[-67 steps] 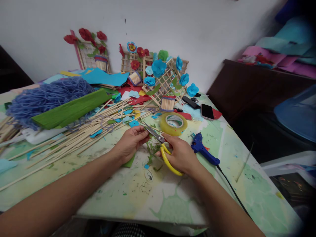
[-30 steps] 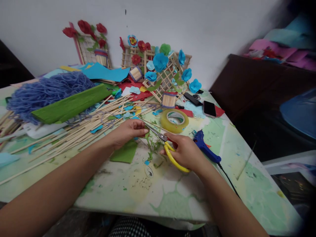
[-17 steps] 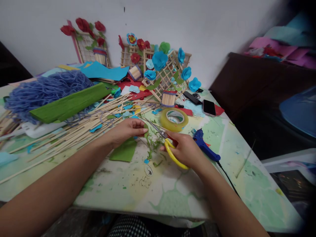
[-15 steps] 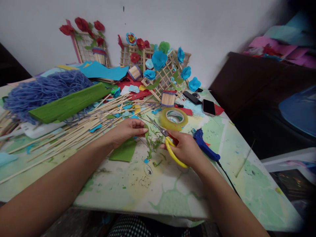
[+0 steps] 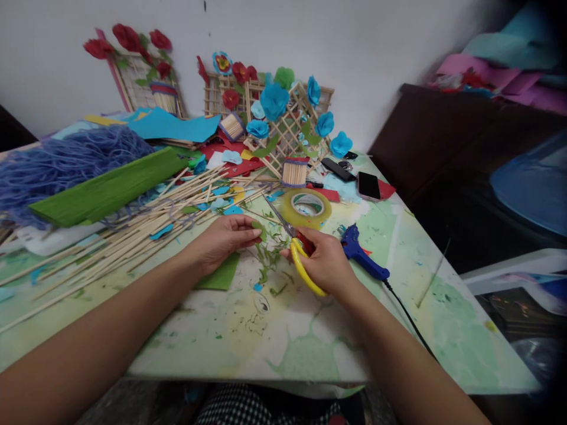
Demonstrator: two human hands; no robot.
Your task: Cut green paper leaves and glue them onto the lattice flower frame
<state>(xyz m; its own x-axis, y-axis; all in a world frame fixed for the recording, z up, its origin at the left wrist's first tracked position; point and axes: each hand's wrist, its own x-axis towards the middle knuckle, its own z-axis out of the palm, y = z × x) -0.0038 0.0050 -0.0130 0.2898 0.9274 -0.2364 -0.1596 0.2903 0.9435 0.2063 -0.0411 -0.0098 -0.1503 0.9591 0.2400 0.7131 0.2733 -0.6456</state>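
Note:
Between thumb and fingers, my left hand [image 5: 228,239] pinches a small piece of green paper [image 5: 259,229]. My right hand [image 5: 325,260] is closed around the yellow handle of a pair of scissors [image 5: 305,270], whose blades point away and to the left, apart from the green piece. Thin green paper trimmings [image 5: 266,257] lie scattered on the table between my hands. A larger green sheet [image 5: 224,274] rests partly beneath my left hand. Just beyond the scissors sits a roll of clear tape [image 5: 321,206].
Thin wooden sticks [image 5: 133,233], purple yarn [image 5: 75,159] and folded green paper [image 5: 110,186] cover the left side. A blue glue gun [image 5: 365,257] with a cord and a phone [image 5: 368,186] lie right. Behind stand stick lattices [image 5: 287,133] with blue paper flowers [image 5: 273,101].
The whole view has shifted slightly, so things appear a little further left. Both hands keep their holds on the green paper piece and the scissors.

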